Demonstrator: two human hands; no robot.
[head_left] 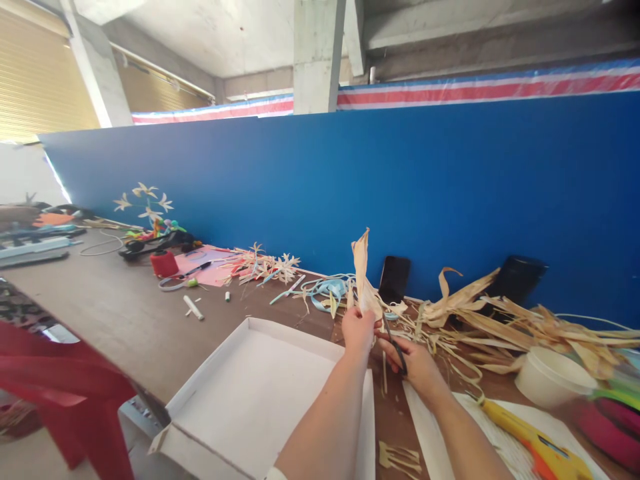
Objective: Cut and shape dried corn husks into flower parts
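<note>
hands held dry husk and scissors

in the head view, the left hand [359,329] grasped a pale dry husk [363,270], which stood upright above the table [115,287]. the right hand [413,365] gripped dark scissors [394,343] just beside it. a white box [260,393] lay near the left forearm [325,413].
</note>
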